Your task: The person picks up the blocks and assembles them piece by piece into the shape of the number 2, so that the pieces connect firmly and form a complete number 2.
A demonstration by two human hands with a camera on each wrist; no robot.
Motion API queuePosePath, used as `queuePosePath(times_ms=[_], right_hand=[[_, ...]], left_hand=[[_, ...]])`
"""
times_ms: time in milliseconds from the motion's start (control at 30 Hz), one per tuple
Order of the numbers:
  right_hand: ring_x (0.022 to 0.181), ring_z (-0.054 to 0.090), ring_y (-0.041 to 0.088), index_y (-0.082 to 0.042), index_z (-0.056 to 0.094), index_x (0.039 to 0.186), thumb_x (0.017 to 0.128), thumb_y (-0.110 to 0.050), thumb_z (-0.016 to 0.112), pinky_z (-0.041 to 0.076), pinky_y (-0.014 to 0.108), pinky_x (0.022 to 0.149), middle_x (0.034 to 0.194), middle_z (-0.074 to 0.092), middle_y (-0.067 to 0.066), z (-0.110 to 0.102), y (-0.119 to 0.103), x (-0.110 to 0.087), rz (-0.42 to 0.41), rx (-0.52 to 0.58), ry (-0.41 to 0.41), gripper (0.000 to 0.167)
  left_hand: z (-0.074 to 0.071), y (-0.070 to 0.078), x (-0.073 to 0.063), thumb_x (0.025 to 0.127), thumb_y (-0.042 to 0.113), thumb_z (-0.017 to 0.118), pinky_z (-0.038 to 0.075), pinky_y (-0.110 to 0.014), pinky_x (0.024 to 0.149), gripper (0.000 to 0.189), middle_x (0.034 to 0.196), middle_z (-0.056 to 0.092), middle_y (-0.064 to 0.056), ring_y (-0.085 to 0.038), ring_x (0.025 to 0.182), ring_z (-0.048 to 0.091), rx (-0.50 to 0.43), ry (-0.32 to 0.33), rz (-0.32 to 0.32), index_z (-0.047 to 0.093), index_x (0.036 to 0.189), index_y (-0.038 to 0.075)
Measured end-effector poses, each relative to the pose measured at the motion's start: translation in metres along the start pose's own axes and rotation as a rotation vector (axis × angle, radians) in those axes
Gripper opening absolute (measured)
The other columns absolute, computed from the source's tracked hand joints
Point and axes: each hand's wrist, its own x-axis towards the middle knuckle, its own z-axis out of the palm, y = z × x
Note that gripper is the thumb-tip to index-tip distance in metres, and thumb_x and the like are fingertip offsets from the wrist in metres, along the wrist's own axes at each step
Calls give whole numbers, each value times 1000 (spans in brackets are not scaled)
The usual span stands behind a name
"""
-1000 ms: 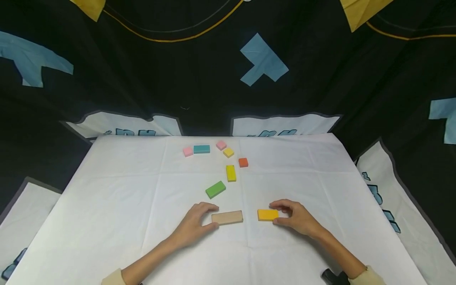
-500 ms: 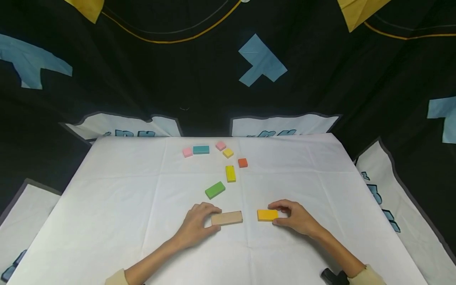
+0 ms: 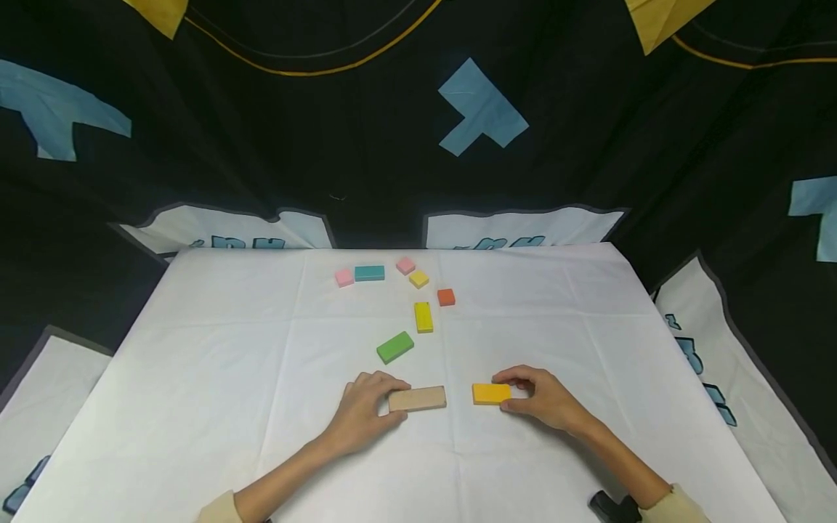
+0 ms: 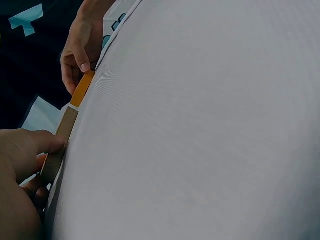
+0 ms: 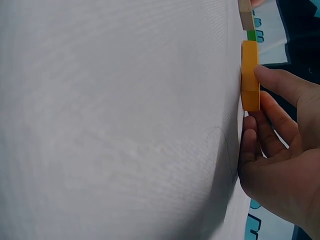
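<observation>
A plain wooden block (image 3: pixel 417 399) lies lengthwise on the white cloth, just left of centre. My left hand (image 3: pixel 362 412) pinches its left end, thumb on the near side and fingers on the far side. In the left wrist view the thumb presses against the wooden block (image 4: pixel 59 145). To the right, across a small gap, lies an orange-yellow block (image 3: pixel 490 394). Thumb and fingers of my right hand (image 3: pixel 546 399) grip its right end. The right wrist view has the thumb against the orange-yellow block (image 5: pixel 250 75), with the other fingers curled behind.
Farther back lie a green block (image 3: pixel 395 347), a yellow block (image 3: pixel 423 317) and a red-orange cube (image 3: pixel 446 297). Near the far edge are a teal block (image 3: pixel 369 273), pink cubes (image 3: pixel 405 266) and a small yellow cube (image 3: pixel 419 279). A dark curtain (image 3: pixel 366 160) hangs behind the table.
My left hand has moved slightly right, its thumb and fingers now farther along the wooden block's end. The right hand and the blocks stay put.
</observation>
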Motion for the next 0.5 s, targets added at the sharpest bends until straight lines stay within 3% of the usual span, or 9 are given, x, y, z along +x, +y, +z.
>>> queuePosePath(times_ms=[500], right_hand=[[114,56,24,-14,72,115,82,-15,83,44,43,103,118,65,0,1,-3,0,20,-38,6,36]], left_hand=[[2,1,1,82,18,82,34,-33,77,36,111,66,8,-12,100,50,12,20,17,73,116,18]])
